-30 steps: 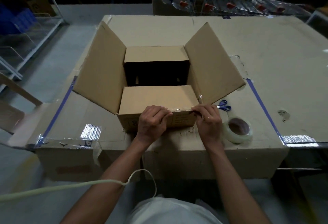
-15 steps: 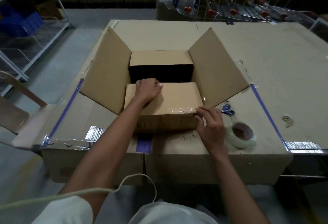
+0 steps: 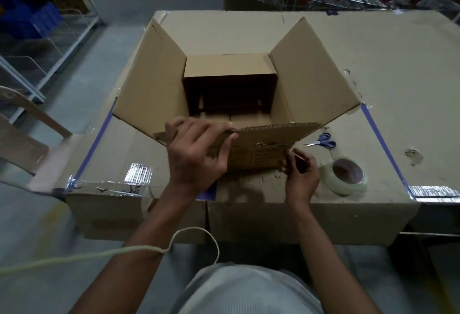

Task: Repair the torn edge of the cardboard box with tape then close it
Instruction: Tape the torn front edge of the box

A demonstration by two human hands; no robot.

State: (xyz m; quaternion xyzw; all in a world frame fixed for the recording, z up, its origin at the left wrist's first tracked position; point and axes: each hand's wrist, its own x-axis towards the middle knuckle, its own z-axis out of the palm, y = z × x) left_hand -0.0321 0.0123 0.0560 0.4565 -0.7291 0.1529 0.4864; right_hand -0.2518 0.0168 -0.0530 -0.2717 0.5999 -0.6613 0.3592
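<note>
An open brown cardboard box (image 3: 308,74) stands on the cardboard-covered table (image 3: 398,64), its two side flaps spread wide and its far flap folded in. The near flap (image 3: 271,130) is lifted upright, so its corrugated edge faces me. My left hand (image 3: 196,154) grips that near flap at its left part, fingers over the top edge. My right hand (image 3: 302,171) presses with pinched fingertips on the box's near right corner, where a strip of clear tape glints. A roll of clear tape (image 3: 344,176) lies flat just right of my right hand.
Blue-handled scissors (image 3: 322,140) lie behind the tape roll. Blue tape lines (image 3: 383,147) mark the table at left and right. A beige plastic chair (image 3: 22,139) stands at the left, a metal rack behind it. A cord (image 3: 194,232) hangs near my left arm.
My left hand pulled back from the flap's far edge and raised the near flap from flat to upright. My right hand stayed at the box's near right corner.
</note>
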